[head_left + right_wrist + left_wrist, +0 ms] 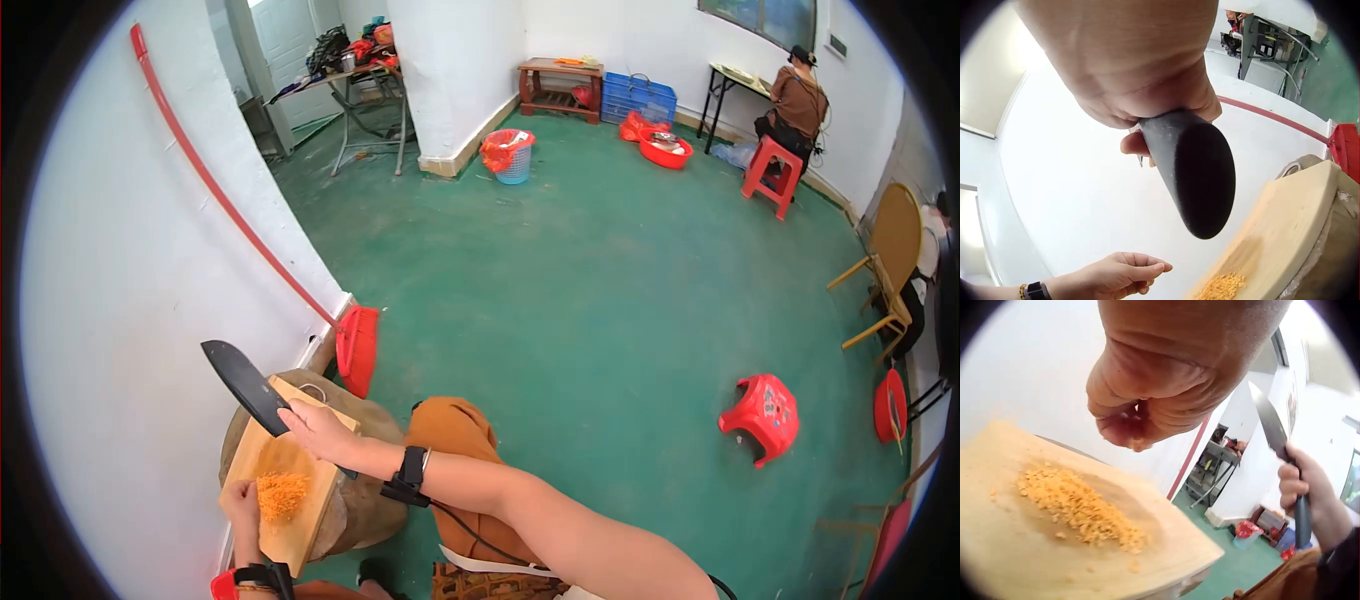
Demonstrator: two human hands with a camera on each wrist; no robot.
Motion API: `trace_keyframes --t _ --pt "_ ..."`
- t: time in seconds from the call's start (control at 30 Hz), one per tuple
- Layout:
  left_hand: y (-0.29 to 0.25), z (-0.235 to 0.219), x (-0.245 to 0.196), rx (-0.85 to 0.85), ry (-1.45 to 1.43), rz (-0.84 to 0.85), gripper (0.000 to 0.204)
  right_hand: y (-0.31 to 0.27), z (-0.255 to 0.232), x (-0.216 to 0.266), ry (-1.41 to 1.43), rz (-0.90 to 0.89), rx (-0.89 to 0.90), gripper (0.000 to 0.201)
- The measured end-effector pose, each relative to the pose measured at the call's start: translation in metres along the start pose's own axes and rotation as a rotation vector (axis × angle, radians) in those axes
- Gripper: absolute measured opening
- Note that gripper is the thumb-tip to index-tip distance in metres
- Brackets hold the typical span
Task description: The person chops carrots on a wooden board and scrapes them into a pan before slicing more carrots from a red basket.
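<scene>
A wooden cutting board (pixel 325 440) bears a pile of finely chopped orange bits (pixel 282 496), seen closer in the left wrist view (pixel 1079 506). The left hand (pixel 241 503) is beside the pile in the head view; the left wrist view shows its fingers (pixel 1135 428) curled above the board with small bits on the tips. My right hand (pixel 322 433) grips the black handle (pixel 1197 178) of a large knife (pixel 243 383), raised off the board, blade pointing up and away. Whether the left fingertips pinch any bits is unclear.
The board lies on a round stump-like block (pixel 375 510). A white wall (pixel 130 300) rises at the left, with a red broom (pixel 357 350) leaning there. A red stool (pixel 765 415) stands on the green floor; a seated person (pixel 797 100) is far back.
</scene>
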State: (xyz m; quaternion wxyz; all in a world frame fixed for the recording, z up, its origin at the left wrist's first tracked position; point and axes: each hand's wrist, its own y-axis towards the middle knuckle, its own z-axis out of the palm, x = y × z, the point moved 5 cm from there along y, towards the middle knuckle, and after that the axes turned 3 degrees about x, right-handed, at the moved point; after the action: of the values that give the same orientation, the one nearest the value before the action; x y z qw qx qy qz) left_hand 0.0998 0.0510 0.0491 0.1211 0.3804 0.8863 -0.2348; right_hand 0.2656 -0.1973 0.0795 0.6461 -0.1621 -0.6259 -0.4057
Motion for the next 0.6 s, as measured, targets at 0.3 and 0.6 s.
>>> trace_keyframes --t 0.3,0.6 --pt "0.042 -0.065 -0.063 0.281 -0.054 0.2 0.043 -0.047 -0.096 0.006 0.196 0.049 -0.398 0.032" --pt "0.08 -0.023 -0.156 -0.048 -0.087 0.748 0.047 -0.123 -0.176 0.049 0.03 -0.042 -0.793 0.032"
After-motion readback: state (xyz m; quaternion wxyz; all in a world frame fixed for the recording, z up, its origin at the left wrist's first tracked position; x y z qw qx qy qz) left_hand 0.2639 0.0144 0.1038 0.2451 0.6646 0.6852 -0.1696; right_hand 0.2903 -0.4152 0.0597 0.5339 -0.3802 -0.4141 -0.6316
